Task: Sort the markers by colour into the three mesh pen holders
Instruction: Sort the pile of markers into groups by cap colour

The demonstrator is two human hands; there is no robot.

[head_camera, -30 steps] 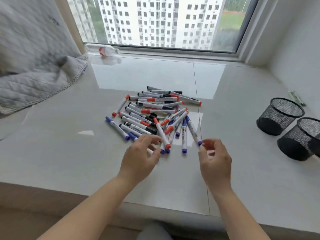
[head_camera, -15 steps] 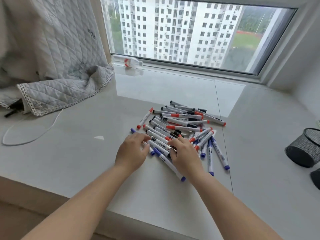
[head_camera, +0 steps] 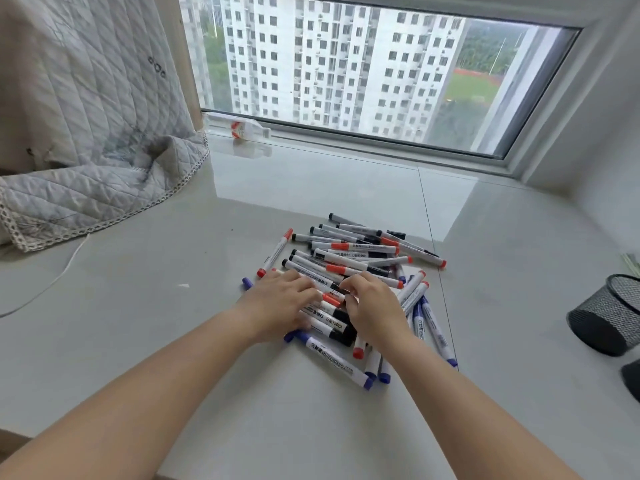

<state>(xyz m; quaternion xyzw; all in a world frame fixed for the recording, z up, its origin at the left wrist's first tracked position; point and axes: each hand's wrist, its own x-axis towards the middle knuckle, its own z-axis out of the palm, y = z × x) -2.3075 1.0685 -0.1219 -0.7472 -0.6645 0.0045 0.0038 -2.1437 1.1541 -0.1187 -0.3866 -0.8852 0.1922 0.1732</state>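
Both hands are lying palm-down on the near part of a heap of markers (head_camera: 349, 268). The left hand (head_camera: 277, 304) is resting flat with its fingers stretched almost straight across several barrels, pressing on them and curling around none. The right hand (head_camera: 372, 308) is sitting just beside it, knuckles up and fingers bent inward; its fingertips are touching the markers between the two hands, but whether it is actually pinching one I cannot tell.

The heap is holding roughly thirty white-barrelled markers with red, blue or black caps, too overlapped for an exact count. Most are lying beyond the fingertips; a few blue ones, including one long blue marker (head_camera: 334, 358), are poking out under the wrists towards the person.

Two mesh pen holders are showing: one black mesh holder (head_camera: 609, 313) is standing well off to the right of the right hand, and a second holder (head_camera: 632, 377) is being cut by the frame edge.

Both forearms are reaching forward from the lower corners, converging on the heap.
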